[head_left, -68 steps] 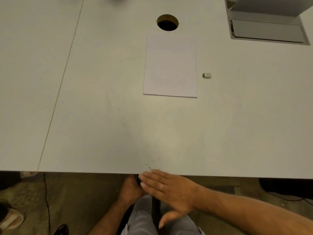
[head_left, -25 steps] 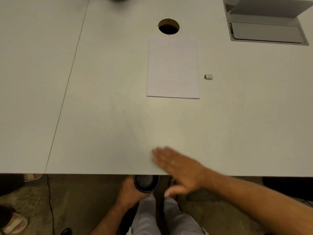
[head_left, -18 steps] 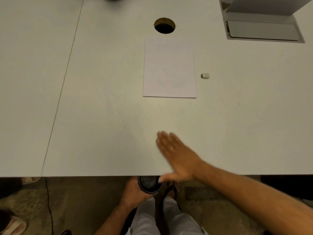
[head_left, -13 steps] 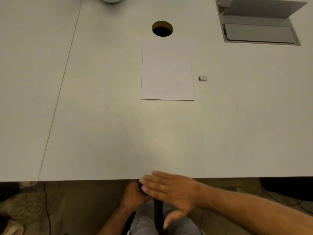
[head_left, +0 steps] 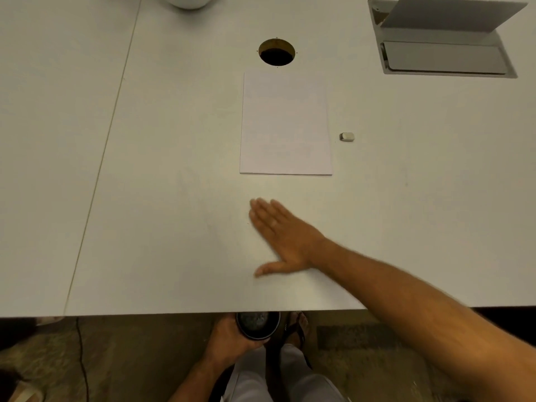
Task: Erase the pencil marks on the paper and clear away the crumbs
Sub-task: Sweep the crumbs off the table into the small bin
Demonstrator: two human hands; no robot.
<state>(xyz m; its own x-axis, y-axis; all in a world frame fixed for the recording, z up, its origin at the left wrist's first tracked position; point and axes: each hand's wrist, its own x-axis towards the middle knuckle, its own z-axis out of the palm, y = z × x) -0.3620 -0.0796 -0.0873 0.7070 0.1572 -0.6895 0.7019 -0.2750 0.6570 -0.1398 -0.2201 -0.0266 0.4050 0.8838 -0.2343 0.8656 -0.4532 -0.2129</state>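
Note:
A white sheet of paper (head_left: 285, 123) lies flat in the middle of the white table (head_left: 162, 175), just below a round cable hole. A small grey-white eraser (head_left: 347, 136) sits on the table to the right of the sheet. My right hand (head_left: 282, 233) lies flat on the table with straight fingers, a short way below the paper's near edge. Under the table's near edge, my left hand (head_left: 232, 338) grips a small dark round container (head_left: 257, 324) with its mouth facing up. No crumbs are plain to see on the table.
A round cable hole (head_left: 277, 52) is cut in the table above the paper. An open grey hatch with a raised lid (head_left: 443, 39) sits at the far right. A white rounded object (head_left: 190, 0) shows at the top edge. A seam (head_left: 104, 158) runs down the table's left part.
My right hand has swept back and forth between the table's near edge and its middle; now it is out on the table again. The left hand keeps the container under the edge.

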